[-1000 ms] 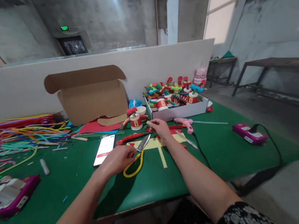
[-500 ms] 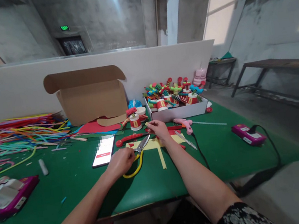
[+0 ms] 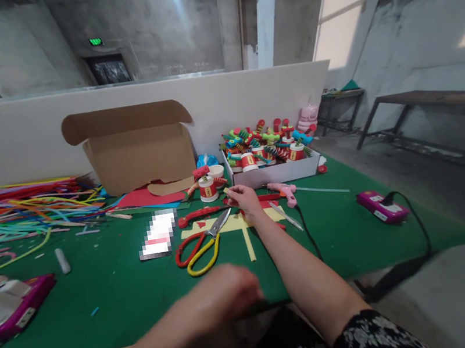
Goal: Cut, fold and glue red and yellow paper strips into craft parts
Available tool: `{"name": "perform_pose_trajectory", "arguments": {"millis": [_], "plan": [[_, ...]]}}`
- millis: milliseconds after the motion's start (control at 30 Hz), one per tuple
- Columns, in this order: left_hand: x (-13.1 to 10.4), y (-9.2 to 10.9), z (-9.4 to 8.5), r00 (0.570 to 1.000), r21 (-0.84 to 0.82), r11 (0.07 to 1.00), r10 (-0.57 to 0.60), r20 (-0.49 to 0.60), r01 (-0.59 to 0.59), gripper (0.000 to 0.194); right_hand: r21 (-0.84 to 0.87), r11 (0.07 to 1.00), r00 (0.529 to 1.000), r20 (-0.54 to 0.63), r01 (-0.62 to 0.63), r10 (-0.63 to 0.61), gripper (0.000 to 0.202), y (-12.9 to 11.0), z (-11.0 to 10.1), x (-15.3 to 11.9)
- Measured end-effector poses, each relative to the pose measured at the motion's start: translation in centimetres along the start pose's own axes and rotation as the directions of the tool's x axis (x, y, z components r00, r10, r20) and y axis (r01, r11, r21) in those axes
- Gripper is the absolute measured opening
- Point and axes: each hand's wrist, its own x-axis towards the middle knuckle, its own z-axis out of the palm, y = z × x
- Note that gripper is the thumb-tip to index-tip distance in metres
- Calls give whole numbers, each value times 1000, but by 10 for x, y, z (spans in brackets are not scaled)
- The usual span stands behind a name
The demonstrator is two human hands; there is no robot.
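Our left hand point(image 3: 233, 291), a blur, has left the scissors for the green worktop's point(image 3: 148, 311) near edge; whether it grasps anything, we cannot tell. With the scissors point(image 3: 213, 232) now lying free, partly over yellow paper point(image 3: 249, 243), cutting appears paused while our right hand point(image 3: 244, 200) pinches a small yellow piece point(image 3: 226, 191).

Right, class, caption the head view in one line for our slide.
Right hand pinching a small yellow piece, left hand blurred, scissors lying on the green table.
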Motion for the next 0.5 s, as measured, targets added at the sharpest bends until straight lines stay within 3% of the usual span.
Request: {"name": "perform_pose_trajectory", "arguments": {"millis": [33,67,133,233,333,500], "plan": [[2,-14,-11,981,95,981,-157,-113,168,25,14,1000,1000,12,-13,13,27,0,1,-1],[4,-28,-21,933,154,931,-296,-205,330,24,31,999,999,23,-28,27,28,0,1,-1],[7,-56,-32,841,215,822,-470,-268,527,29,68,996,998,41,-58,55,29,0,2,-3],[11,-78,-30,818,181,807,-510,-264,562,45,114,990,993,86,-86,77,31,-3,4,-6],[5,-76,-26,825,129,827,-506,-252,547,58,176,981,990,122,-87,66,30,-10,1,-7],[-19,-73,-43,801,-19,843,-517,-300,537,43,387,922,996,-87,0,37,18,-24,-11,-2]]}}
